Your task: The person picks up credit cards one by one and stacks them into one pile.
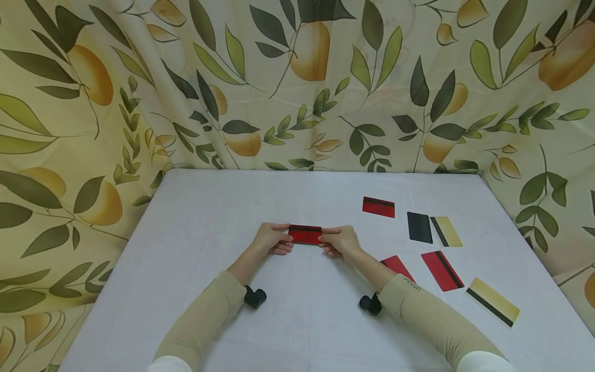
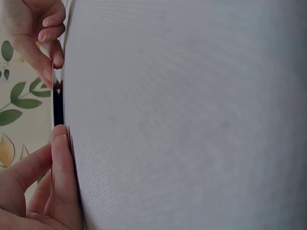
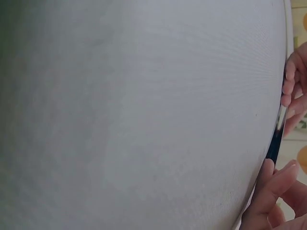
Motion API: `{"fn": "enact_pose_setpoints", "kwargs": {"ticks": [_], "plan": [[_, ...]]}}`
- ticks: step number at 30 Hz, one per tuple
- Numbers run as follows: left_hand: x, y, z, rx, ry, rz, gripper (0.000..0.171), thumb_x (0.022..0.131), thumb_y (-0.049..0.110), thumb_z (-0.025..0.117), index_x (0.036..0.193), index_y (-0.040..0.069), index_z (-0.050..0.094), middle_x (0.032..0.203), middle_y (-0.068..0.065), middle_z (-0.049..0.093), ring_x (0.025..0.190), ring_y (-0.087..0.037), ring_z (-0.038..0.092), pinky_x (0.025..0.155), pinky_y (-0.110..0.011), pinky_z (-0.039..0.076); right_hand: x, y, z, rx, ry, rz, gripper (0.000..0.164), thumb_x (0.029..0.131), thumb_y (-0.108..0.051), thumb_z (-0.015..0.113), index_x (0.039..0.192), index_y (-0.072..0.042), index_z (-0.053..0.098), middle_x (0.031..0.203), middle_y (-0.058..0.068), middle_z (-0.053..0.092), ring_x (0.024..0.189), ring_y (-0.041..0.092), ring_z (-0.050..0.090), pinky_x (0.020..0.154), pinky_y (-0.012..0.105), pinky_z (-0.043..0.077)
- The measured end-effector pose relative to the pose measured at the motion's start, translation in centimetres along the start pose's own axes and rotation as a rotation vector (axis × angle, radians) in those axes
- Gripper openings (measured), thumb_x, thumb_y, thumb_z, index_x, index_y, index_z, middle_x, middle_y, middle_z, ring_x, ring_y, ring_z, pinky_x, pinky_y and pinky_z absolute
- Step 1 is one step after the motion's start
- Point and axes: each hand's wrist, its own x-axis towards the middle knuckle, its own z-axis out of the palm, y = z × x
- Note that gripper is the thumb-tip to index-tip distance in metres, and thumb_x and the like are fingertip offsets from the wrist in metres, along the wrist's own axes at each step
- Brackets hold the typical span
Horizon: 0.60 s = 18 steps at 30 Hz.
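Note:
Both hands hold one red card (image 1: pixel 304 234) with a dark stripe along its far long edge, near the middle of the table. My left hand (image 1: pixel 273 238) pinches its left end between thumb and fingers. At the opposite end, my right hand (image 1: pixel 341 241) pinches it likewise. From the left wrist view the card (image 2: pixel 58 108) appears almost edge-on, low over the white cloth, its face turned dark. The right wrist view gives a similar thin dark strip of the card (image 3: pixel 274 146) between the two hands. Whether it touches the cloth, I cannot tell.
On the white-covered table (image 1: pixel 209 206), a red card (image 1: pixel 378 207), a dark card (image 1: pixel 420 228) and a gold card (image 1: pixel 447 231) lie at right. Nearer are another red card (image 1: pixel 442 270), a gold card (image 1: pixel 494 302) and a red card (image 1: pixel 397 267) partly under my right forearm.

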Motion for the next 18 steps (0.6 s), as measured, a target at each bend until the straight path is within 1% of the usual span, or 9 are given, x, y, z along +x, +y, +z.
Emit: {"fn": "enact_pose_setpoints", "kwargs": {"ticks": [8, 12, 18], "plan": [[-0.12, 0.13, 0.06, 0.032, 0.008, 0.010, 0.051, 0.081, -0.003, 0.064, 0.129, 0.005, 0.052, 0.059, -0.007, 0.063, 0.046, -0.013, 0.061, 0.046, -0.028, 0.054, 0.13, 0.09, -0.11, -0.029, -0.007, -0.009, 0.038, 0.084, -0.011, 0.066, 0.119, 0.001, 0.059, 0.068, 0.006, 0.067, 0.041, 0.006, 0.053, 0.041, 0.016, 0.046], [-0.10, 0.19, 0.12, 0.043, 0.018, 0.005, 0.050, 0.081, -0.002, 0.064, 0.128, 0.006, 0.053, 0.058, -0.008, 0.063, 0.046, -0.013, 0.061, 0.046, -0.027, 0.054, 0.20, 0.25, -0.08, -0.039, -0.009, -0.010, 0.038, 0.084, -0.012, 0.066, 0.119, 0.001, 0.060, 0.066, 0.007, 0.067, 0.041, 0.007, 0.053, 0.040, 0.016, 0.045], [0.08, 0.10, 0.16, 0.059, 0.028, 0.012, 0.049, 0.080, -0.001, 0.065, 0.128, 0.006, 0.053, 0.058, -0.007, 0.063, 0.045, -0.013, 0.060, 0.045, -0.027, 0.054, 0.16, 0.46, -0.14, -0.033, -0.021, -0.004, 0.039, 0.084, -0.013, 0.066, 0.120, -0.001, 0.059, 0.063, 0.007, 0.065, 0.041, 0.008, 0.054, 0.041, 0.016, 0.046]]}}
